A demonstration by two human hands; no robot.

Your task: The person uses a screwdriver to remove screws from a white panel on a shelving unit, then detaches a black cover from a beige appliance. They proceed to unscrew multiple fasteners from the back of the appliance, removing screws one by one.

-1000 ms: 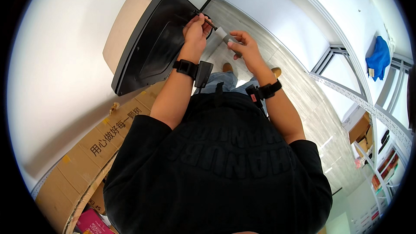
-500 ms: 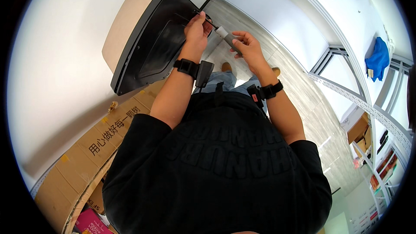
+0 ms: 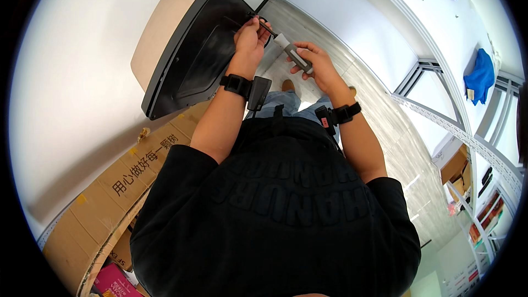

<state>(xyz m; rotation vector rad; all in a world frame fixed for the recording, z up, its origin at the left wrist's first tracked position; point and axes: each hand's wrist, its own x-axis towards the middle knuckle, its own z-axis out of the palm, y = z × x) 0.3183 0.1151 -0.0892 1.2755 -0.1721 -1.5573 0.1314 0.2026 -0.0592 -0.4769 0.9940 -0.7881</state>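
A screwdriver (image 3: 300,60) with a grey handle and dark shaft reaches from my right hand toward a padded seat. That seat (image 3: 203,49) stands on its side, its black underside facing me and its beige cushion (image 3: 162,36) toward the wall. My right hand (image 3: 323,69) holds the handle, fingers and thumb around it. Beside the underside's upper right edge, my left hand (image 3: 251,43) has its fingers curled round the shaft close to the tip. My fingers hide the tip and whatever it touches.
A long cardboard box (image 3: 140,168) with open flaps lies below the seat, to the left. White metal shelving (image 3: 434,104) runs along the right, with a blue cloth (image 3: 479,76) on it. Grey wood-look floor (image 3: 385,137) lies between.
The fingers of my right hand have shifted on the screwdriver handle, baring more of it, and the handle looks turned. My left hand and the seat stay nearly in place.
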